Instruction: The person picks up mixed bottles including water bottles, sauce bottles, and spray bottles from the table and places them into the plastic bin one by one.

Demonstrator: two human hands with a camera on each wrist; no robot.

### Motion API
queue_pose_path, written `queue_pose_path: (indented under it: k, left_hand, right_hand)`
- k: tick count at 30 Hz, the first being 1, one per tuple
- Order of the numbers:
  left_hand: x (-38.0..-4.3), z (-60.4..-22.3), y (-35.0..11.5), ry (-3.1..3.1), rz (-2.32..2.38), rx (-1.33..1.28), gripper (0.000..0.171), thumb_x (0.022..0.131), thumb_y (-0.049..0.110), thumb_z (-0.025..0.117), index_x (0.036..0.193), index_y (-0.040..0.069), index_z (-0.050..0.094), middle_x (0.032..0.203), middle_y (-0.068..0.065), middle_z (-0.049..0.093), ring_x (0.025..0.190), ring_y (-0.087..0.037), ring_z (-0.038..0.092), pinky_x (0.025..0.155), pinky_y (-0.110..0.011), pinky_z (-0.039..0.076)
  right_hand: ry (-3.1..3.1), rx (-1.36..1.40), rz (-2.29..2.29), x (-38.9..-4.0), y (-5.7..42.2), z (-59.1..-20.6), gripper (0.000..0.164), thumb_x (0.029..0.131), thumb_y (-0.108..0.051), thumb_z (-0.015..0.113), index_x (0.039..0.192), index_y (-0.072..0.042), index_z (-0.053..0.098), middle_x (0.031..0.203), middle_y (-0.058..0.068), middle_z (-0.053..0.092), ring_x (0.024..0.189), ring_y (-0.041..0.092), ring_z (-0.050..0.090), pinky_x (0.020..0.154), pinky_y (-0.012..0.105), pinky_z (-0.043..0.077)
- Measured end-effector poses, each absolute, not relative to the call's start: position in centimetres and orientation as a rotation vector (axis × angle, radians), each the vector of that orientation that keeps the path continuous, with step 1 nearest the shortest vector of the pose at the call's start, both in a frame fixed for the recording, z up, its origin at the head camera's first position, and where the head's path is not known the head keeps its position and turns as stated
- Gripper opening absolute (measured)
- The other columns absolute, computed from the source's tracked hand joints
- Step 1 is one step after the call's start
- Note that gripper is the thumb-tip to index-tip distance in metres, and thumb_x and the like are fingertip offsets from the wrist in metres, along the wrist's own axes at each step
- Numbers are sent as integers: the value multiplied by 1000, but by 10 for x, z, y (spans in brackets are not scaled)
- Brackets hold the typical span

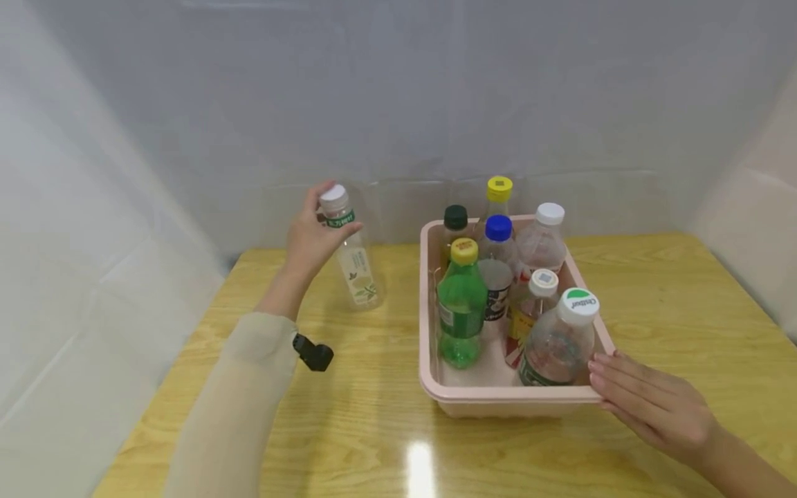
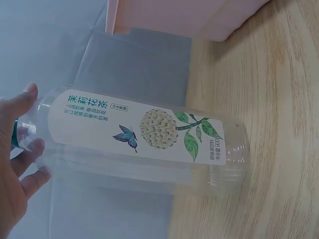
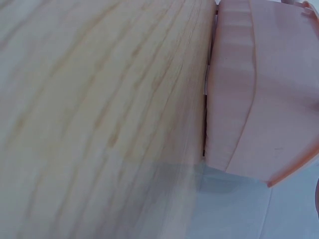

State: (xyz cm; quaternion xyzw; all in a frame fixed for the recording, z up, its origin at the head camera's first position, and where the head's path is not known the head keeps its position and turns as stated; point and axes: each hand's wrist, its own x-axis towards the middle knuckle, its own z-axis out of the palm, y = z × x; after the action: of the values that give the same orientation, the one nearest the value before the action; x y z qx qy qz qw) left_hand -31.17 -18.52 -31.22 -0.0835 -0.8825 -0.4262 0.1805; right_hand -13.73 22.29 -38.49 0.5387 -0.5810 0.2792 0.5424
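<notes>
My left hand (image 1: 308,238) grips a clear plastic bottle (image 1: 356,270) near its neck, thumb and fingers around it below the white cap. In the left wrist view, the pale label (image 2: 149,130) shows a white flower, green leaves and a blue butterfly, and the base is right at the tabletop. To the right sits a pink plastic basket (image 1: 517,394) with several bottles upright or leaning in it. My right hand (image 1: 660,404) rests on its near right corner, fingers straight against the rim. The right wrist view shows the basket's outer wall (image 3: 289,94).
Inside the basket are a green bottle (image 1: 462,304) with a yellow cap, a blue-capped bottle (image 1: 497,232) and a large clear bottle (image 1: 557,346) at the front right. A wooden table (image 1: 373,443) lies beneath. Grey sheeting (image 1: 398,104) hangs behind.
</notes>
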Motion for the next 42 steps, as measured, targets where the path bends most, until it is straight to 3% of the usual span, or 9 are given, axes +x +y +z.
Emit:
queue_pose_path:
  k: [23,42]
  left_hand:
    - [-295,-314,-183,-2475,-1231,-344,79,78,27,78,144,26,33,139,-13,48,112,-36,57,90,-46,52]
    - [-276,-319,-177,-2428,-1124,-550,74,80,24,77,142,15,36,131,-22,52,109,-40,60,93,-47,51]
  right_hand:
    - [-1401,1276,638,-137,225,-384,23,93,-10,60,101,8,70,102,22,69,106,28,65,99,31,48]
    - [-1394,1267,632,-137,224,-384,22,93,-11,60,100,7,71,101,21,70,105,27,65,98,30,49]
